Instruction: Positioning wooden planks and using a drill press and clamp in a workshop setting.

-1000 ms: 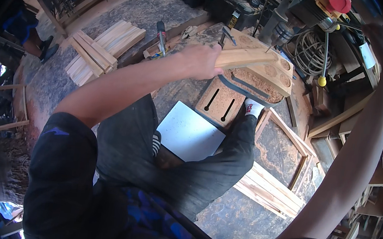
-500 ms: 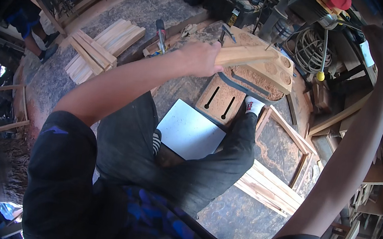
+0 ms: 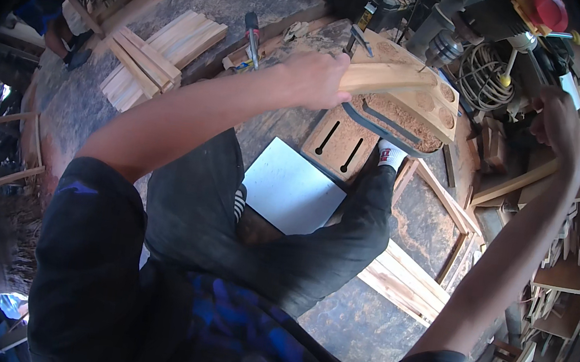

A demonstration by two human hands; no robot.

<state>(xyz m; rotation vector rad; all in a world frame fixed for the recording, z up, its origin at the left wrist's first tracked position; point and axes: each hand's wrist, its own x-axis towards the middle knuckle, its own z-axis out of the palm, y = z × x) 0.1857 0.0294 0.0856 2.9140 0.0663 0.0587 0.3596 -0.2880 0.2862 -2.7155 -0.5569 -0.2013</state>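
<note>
My left hand [image 3: 321, 81] is closed around the near-left end of a light wooden bar [image 3: 384, 79]. The bar lies across a wooden board [image 3: 423, 110] with several round recesses, on the drill press table. Above the bar's far end is the drill chuck [image 3: 444, 50] with its thin bit; I cannot tell if the bit touches the wood. My right hand [image 3: 558, 122] hangs in the air at the right with curled fingers and nothing visible in them. It is apart from the feed lever knob [image 3: 575, 36] above it. Another yellow knob [image 3: 506, 81] points down.
A clamp [image 3: 360, 40] stands at the board's left end. Wood shavings fill the slotted table [image 3: 410, 129]. Its base [image 3: 336, 142] is by my feet, next to a white panel [image 3: 294, 187]. Wooden strips [image 3: 165, 52] are stacked left; a wooden frame [image 3: 445, 202] lies right.
My right hand has come off the feed lever and moved down. The levers have turned and the chuck sits slightly higher. My left hand still holds the bar.
</note>
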